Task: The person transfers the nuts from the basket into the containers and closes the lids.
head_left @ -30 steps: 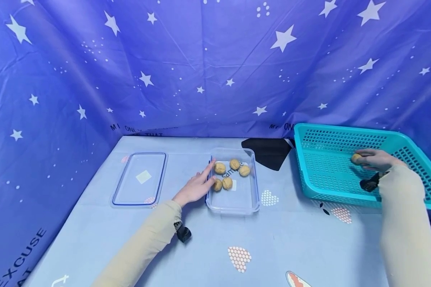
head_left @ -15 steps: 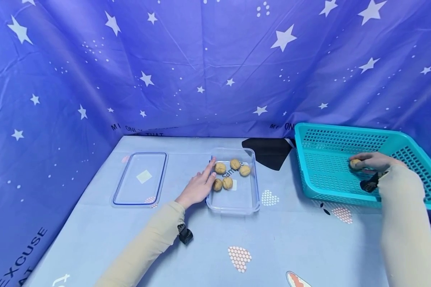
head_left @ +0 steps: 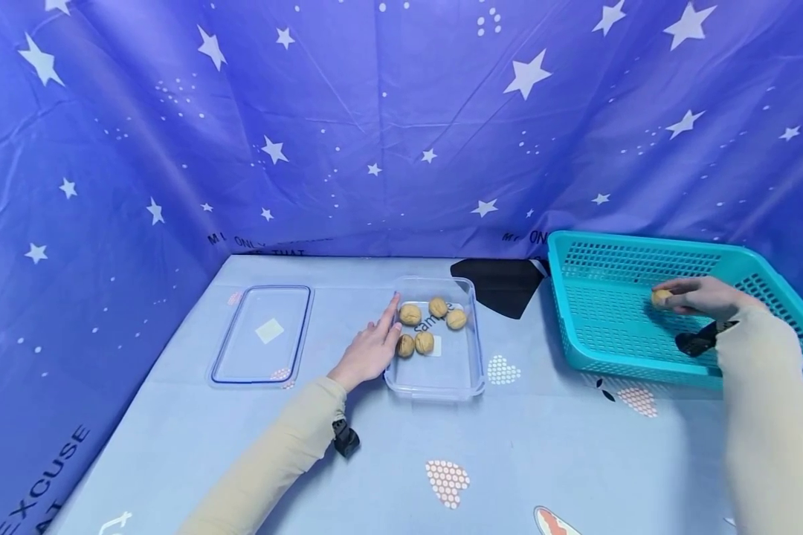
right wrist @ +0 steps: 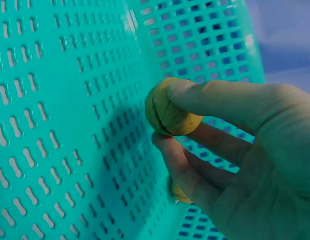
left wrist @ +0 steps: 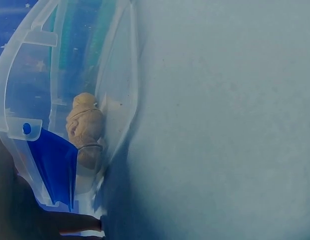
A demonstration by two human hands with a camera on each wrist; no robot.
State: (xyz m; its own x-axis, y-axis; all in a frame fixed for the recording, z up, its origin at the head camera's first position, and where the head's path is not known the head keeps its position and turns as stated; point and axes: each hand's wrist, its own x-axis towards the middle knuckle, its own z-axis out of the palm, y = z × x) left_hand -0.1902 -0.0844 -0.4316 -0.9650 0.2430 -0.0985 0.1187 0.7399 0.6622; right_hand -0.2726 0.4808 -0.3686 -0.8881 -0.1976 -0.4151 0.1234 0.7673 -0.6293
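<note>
My right hand [head_left: 705, 299] is inside the teal basket [head_left: 616, 364], pinching a walnut [right wrist: 167, 112] between thumb and fingers. In the right wrist view this walnut sits off the basket floor, and part of another walnut [right wrist: 180, 194] shows behind the fingers. My left hand [head_left: 366, 351] rests with fairly straight fingers along the left side of the clear plastic container [head_left: 435, 390]. Several walnuts [head_left: 424, 342] lie in that container, mostly toward its left and far side. The left wrist view shows its blue side latch [left wrist: 55, 162] hanging down beside the dark, partly seen hand.
A clear lid with a blue seal [head_left: 261, 334] lies flat on the table at left. The patterned cloth [head_left: 508, 461] covers the table. Behind and at the left hangs a blue star-printed curtain [head_left: 348, 111]. The basket's raised walls surround my right hand.
My right hand has shifted slightly within the basket, its wrist now a little farther right, with the walnut at its fingertips. The left hand has barely moved along the container's side.
</note>
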